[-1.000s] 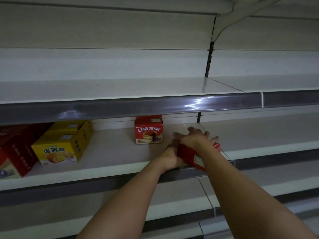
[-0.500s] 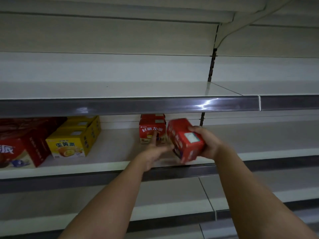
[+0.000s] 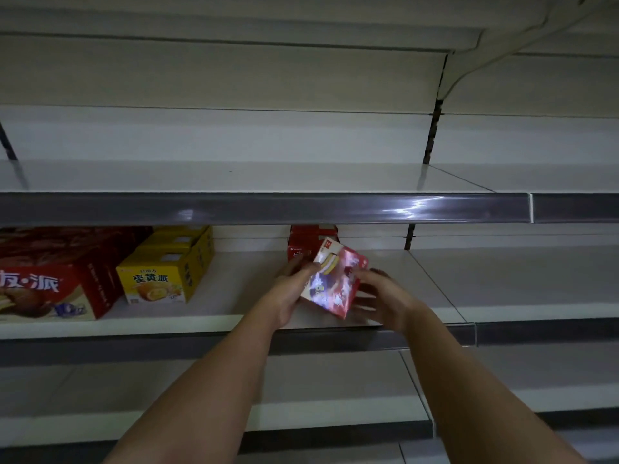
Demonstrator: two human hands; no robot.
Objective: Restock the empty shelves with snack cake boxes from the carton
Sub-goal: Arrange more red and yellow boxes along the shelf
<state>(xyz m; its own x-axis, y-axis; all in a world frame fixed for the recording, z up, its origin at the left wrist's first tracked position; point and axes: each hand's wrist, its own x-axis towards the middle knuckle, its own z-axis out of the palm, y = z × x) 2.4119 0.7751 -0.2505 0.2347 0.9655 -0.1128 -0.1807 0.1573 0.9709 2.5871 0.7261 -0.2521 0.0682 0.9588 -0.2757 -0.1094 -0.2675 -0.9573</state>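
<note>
A small red snack cake box [image 3: 335, 279] is tilted above the middle shelf [image 3: 234, 283], its printed front turned toward me. My left hand [image 3: 291, 289] holds its left side with fingers curled over the top edge. My right hand [image 3: 382, 296] cups its right side and lower corner. Behind it, more red boxes of the same kind [image 3: 301, 242] stand stacked at the back of the shelf, partly hidden by the held box. The carton is not in view.
Yellow egg-yolk pie boxes [image 3: 167, 266] and large dark red pie boxes [image 3: 57, 279] sit at the left of the middle shelf. The upper shelf [image 3: 234, 179] and lower shelf [image 3: 335, 380] are bare. A dark price rail [image 3: 268, 209] fronts each shelf.
The red box has been turned so its printed front faces me, and it sits slightly lower and further right. My left hand has closed onto its left side.
</note>
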